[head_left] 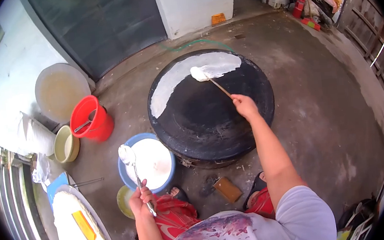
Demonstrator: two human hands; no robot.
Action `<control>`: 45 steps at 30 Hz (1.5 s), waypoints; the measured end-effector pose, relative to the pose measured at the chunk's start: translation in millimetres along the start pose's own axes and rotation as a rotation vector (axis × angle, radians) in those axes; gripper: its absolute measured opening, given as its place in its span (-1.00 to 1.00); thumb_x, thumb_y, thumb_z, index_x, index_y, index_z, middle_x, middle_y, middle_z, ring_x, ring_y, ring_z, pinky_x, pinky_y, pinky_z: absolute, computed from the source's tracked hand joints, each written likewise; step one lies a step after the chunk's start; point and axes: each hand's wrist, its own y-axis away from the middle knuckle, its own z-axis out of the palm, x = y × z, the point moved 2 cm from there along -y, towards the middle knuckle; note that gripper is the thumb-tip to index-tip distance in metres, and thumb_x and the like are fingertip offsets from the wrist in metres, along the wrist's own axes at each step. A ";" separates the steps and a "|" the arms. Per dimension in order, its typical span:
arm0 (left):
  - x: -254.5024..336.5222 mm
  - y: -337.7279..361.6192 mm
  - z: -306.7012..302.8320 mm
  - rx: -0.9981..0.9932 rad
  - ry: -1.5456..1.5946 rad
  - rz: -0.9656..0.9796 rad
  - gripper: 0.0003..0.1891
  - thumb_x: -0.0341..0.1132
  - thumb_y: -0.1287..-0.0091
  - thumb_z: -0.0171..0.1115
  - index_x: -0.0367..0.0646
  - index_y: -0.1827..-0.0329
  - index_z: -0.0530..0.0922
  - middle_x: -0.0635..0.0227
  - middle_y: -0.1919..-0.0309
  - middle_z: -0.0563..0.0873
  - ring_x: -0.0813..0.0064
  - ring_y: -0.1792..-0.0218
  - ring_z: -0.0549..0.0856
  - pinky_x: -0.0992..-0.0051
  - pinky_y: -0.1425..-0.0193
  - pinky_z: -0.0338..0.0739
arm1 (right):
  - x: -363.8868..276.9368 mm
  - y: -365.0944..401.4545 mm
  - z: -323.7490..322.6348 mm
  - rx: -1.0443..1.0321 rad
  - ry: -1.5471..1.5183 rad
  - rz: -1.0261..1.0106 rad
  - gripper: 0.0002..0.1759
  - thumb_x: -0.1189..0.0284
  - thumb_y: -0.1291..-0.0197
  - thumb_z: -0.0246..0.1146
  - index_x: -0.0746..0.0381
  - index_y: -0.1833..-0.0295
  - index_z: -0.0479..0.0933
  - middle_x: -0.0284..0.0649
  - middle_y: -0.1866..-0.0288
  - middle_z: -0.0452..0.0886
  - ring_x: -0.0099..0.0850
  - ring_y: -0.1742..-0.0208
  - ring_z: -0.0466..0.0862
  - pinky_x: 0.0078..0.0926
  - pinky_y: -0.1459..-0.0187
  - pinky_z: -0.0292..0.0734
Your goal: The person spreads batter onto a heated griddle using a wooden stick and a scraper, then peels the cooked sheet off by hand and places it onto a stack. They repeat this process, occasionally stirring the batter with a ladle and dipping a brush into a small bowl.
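My right hand (245, 106) is closed around the wooden handle of a batter spreader (219, 87). Its head, covered in white batter, rests on a large round black griddle (205, 118). A curved band of white batter (167, 80) coats the griddle's far and left side. In my left hand (142, 200) is a metal ladle (127, 155), its bowl smeared with white batter. That ladle is held over a blue basin (173, 169) of white batter, which stands beside the griddle's near left edge.
A red bucket (105, 127) with a utensil inside and an olive basin (59, 146) stand at left. Stacked thin white sheets (70, 229) carry a yellow object (85, 228). A brown block (228, 189) lies between my feet. A green hose (198, 41) runs behind the griddle.
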 end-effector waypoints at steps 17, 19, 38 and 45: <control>-0.9 2.9 0.0 0.018 -0.076 0.007 -0.70 -0.29 -0.38 -0.21 -0.35 0.03 0.37 0.39 0.56 0.39 0.66 0.68 0.28 0.68 0.70 0.21 | -1.1 26.3 31.8 -0.030 -0.004 -0.105 -0.70 0.37 -0.20 0.05 0.12 -0.03 0.51 -0.10 0.08 0.59 -0.25 0.01 0.57 -0.43 -0.03 0.41; -0.6 5.8 1.3 0.024 -0.074 0.016 -0.70 -0.29 -0.38 -0.21 -0.35 0.02 0.36 0.39 0.56 0.39 0.66 0.68 0.28 0.68 0.70 0.20 | -25.0 30.3 29.8 -0.119 0.085 -0.118 -0.69 0.33 -0.18 0.06 0.08 -0.03 0.51 -0.12 0.07 0.58 -0.23 0.01 0.57 -0.40 -0.02 0.42; 0.2 10.4 -1.1 0.013 -0.180 0.038 -0.68 -0.28 -0.40 -0.26 -0.37 -0.01 0.33 0.37 0.52 0.37 0.66 0.66 0.28 0.70 0.69 0.18 | -12.3 53.6 50.3 -0.165 -0.017 -0.238 -0.70 0.35 -0.18 0.06 0.12 -0.01 0.52 -0.07 0.10 0.58 -0.17 0.03 0.57 -0.38 -0.02 0.42; 2.0 10.4 -3.6 0.013 -0.168 0.044 -0.68 -0.29 -0.39 -0.25 -0.38 0.01 0.34 0.36 0.53 0.39 0.65 0.66 0.29 0.69 0.70 0.19 | -22.0 58.2 35.1 -0.298 -0.011 -0.179 -0.68 0.34 -0.17 0.06 0.09 -0.04 0.51 -0.08 0.10 0.58 -0.18 0.04 0.56 -0.39 0.00 0.43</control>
